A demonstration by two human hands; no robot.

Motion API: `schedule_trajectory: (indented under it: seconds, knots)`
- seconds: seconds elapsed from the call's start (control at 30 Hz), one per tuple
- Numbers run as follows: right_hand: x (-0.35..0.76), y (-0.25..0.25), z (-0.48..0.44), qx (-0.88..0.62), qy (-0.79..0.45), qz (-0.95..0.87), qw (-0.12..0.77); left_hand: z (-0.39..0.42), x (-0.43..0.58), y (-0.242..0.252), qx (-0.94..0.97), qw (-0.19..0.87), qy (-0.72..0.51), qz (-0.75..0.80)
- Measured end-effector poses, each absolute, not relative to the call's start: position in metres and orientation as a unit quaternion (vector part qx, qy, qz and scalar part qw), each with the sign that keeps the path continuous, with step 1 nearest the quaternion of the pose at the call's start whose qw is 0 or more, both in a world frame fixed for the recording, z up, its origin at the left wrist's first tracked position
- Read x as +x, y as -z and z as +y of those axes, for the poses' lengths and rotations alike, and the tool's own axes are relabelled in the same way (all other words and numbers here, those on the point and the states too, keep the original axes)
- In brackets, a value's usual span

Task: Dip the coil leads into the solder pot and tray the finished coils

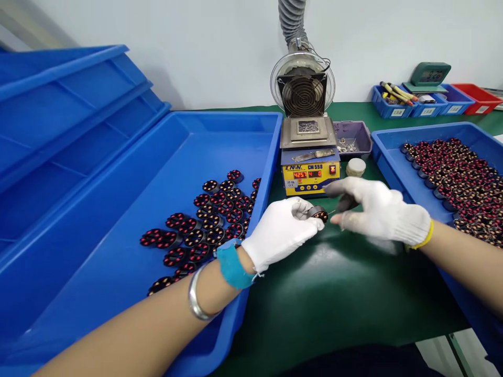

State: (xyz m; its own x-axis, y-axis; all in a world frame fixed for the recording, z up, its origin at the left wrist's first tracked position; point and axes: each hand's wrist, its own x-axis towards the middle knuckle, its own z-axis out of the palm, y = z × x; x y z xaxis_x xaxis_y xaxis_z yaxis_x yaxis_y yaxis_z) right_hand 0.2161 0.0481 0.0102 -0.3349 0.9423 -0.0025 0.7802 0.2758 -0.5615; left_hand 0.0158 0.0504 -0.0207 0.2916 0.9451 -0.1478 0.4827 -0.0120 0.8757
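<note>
My left hand [281, 230], in a white glove, pinches a small round black part [317, 213] with copper-coloured dots on its face. The part is tilted on edge above the green table. Close by on the right, my right hand [371, 209], also gloved and slightly blurred, is closed around a dark tool [348, 203] with a thin metal tip. That tip points at the part's edge; whether they touch, I cannot tell. The tool's exact kind is hidden by the fingers. Just behind both hands stands a yellow and blue solder pot [310, 170] with lit red digits.
A blue tray [188, 128] on the left holds several similar round parts; another blue tray [428, 131] on the right holds many more. Behind are a fan [302, 95] on a duct, a purple bin [363, 137], a round white-topped container [356, 167] and a clock [430, 74].
</note>
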Motion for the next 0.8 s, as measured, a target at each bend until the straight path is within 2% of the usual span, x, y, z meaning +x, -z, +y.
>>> schedule_trajectory:
  seconds: [0.17, 0.27, 0.37, 0.6, 0.8]
  knots:
    - [0.208, 0.0, 0.046, -0.464, -0.277, -0.822, 0.179, 0.044, 0.017, 0.021, 0.701, 0.41, -0.265, 0.52]
    - [0.211, 0.003, 0.047, -0.503, -0.289, -0.79, 0.201, 0.037, 0.017, 0.019, 0.756, 0.316, -0.321, 0.474]
    - [0.211, 0.003, 0.045, -0.489, -0.292, -0.79, 0.226, 0.032, 0.017, 0.019, 0.828, 0.249, -0.288, 0.412]
    - [0.208, -0.002, 0.037, -0.526, -0.203, -0.795, 0.225, 0.039, 0.017, 0.021, 0.789, 0.268, -0.259, 0.489]
    - [0.209, 0.001, 0.042, -0.532, -0.275, -0.754, 0.27, 0.039, 0.014, 0.012, 0.749, 0.392, -0.206, 0.492]
